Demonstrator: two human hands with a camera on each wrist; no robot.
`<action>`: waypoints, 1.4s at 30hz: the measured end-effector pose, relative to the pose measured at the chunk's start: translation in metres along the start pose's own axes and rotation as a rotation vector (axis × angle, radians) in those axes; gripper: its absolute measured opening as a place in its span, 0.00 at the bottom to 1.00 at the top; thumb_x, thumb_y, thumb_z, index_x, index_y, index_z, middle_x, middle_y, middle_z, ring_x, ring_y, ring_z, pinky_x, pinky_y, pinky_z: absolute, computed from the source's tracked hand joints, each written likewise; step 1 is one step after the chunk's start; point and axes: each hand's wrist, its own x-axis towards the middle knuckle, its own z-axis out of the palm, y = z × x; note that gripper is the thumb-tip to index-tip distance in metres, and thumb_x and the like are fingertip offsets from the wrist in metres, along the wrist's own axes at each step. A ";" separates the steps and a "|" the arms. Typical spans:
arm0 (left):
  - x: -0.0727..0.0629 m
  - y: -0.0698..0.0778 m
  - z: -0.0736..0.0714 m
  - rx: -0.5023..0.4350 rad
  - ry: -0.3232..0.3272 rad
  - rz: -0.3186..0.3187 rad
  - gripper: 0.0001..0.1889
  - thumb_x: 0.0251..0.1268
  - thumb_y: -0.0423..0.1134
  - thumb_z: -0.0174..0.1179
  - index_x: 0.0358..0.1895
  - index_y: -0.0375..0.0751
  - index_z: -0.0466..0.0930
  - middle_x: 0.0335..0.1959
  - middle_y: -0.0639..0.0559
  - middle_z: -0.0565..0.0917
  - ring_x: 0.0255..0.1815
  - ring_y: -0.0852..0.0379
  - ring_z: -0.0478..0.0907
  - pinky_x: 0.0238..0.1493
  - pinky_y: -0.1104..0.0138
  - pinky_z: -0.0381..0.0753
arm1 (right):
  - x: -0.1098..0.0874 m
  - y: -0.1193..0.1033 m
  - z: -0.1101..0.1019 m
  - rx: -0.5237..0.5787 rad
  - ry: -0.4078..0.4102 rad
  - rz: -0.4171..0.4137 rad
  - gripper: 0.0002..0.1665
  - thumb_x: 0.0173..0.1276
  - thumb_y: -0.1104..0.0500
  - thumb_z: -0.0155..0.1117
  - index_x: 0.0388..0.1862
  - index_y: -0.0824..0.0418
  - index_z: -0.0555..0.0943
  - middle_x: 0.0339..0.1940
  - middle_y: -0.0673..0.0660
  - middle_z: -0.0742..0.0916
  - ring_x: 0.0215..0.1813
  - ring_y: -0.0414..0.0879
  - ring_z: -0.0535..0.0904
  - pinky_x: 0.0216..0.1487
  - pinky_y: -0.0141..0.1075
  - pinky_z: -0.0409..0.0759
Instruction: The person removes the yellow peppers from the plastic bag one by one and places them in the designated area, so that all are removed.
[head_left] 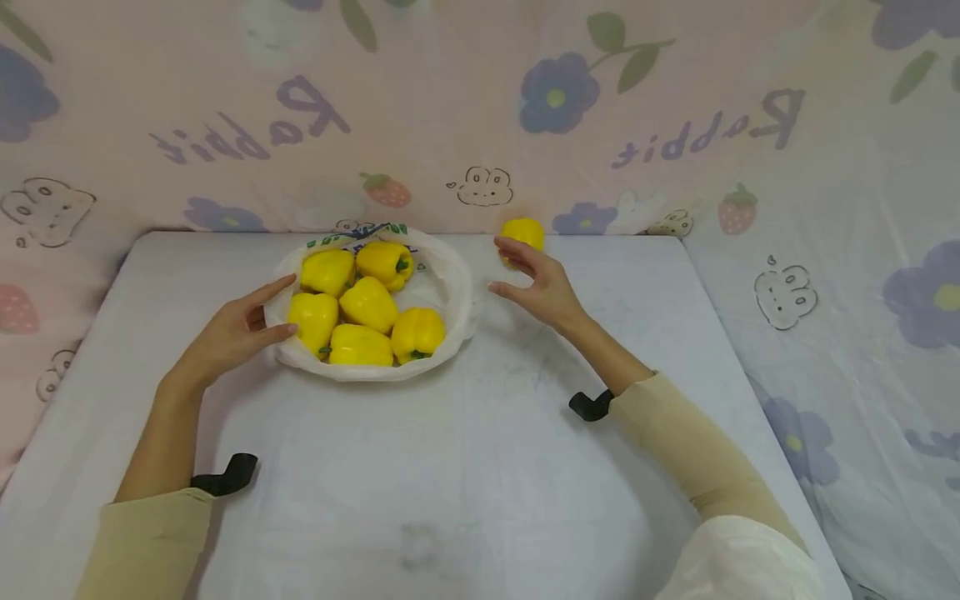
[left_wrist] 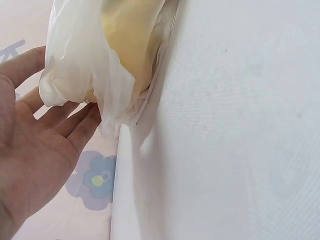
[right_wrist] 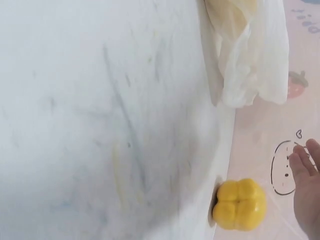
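A: Left side?
B: Left hand (head_left: 225, 337) is at the left edge of the bag (head_left: 459, 287). Thumb and fingers spread wide, tips at the rim. Left wrist view: fingertips partly behind the plastic, so can't tell how hard they press.
A: Right?
B: Right hand (head_left: 546, 290) is just right of the bag, apart from it. Wide gap between thumb and fingers, nothing in the grip.
A: Peppers?
B: Six yellow peppers (head_left: 368, 305) inside the bag, mostly along its left and front; bare plastic shows at its back right. Seventh, the loose pepper (head_left: 527, 232), is to the right of the bag, slightly toward its far side. Right hand partly covers it in the head view; right wrist view shows the two apart.
A: Around that?
B: Bag sits on the white table (head_left: 465, 467). Printed cloth (head_left: 450, 83) hangs behind the bag: flowers, rabbits, strawberries. Beige sleeves (head_left: 682, 442) on both arms, nearer the person than the bag.
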 end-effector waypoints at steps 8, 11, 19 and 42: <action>-0.001 0.000 0.001 -0.006 -0.005 0.006 0.41 0.70 0.46 0.63 0.80 0.53 0.50 0.78 0.36 0.54 0.72 0.30 0.60 0.66 0.40 0.63 | -0.003 -0.011 0.012 0.041 -0.048 -0.070 0.37 0.58 0.73 0.73 0.66 0.77 0.71 0.66 0.71 0.77 0.66 0.65 0.72 0.68 0.54 0.69; -0.002 -0.001 0.002 -0.009 -0.002 0.000 0.42 0.70 0.46 0.62 0.81 0.51 0.49 0.78 0.36 0.54 0.72 0.30 0.59 0.66 0.37 0.62 | -0.006 -0.014 0.018 0.046 -0.068 -0.095 0.37 0.57 0.73 0.73 0.65 0.77 0.71 0.65 0.72 0.77 0.65 0.65 0.73 0.67 0.55 0.70; -0.005 -0.005 0.001 0.020 0.032 -0.022 0.41 0.68 0.46 0.64 0.80 0.50 0.51 0.77 0.34 0.56 0.70 0.30 0.61 0.65 0.36 0.63 | -0.008 -0.023 0.035 0.104 -0.150 -0.088 0.35 0.59 0.73 0.72 0.65 0.78 0.71 0.63 0.75 0.77 0.64 0.68 0.73 0.66 0.55 0.70; -0.001 -0.001 0.002 -0.010 0.025 -0.021 0.43 0.68 0.46 0.65 0.80 0.51 0.50 0.78 0.36 0.56 0.71 0.31 0.62 0.65 0.43 0.65 | 0.010 -0.006 0.072 -0.014 -0.363 0.061 0.43 0.59 0.51 0.77 0.72 0.58 0.71 0.69 0.54 0.77 0.66 0.55 0.75 0.67 0.36 0.71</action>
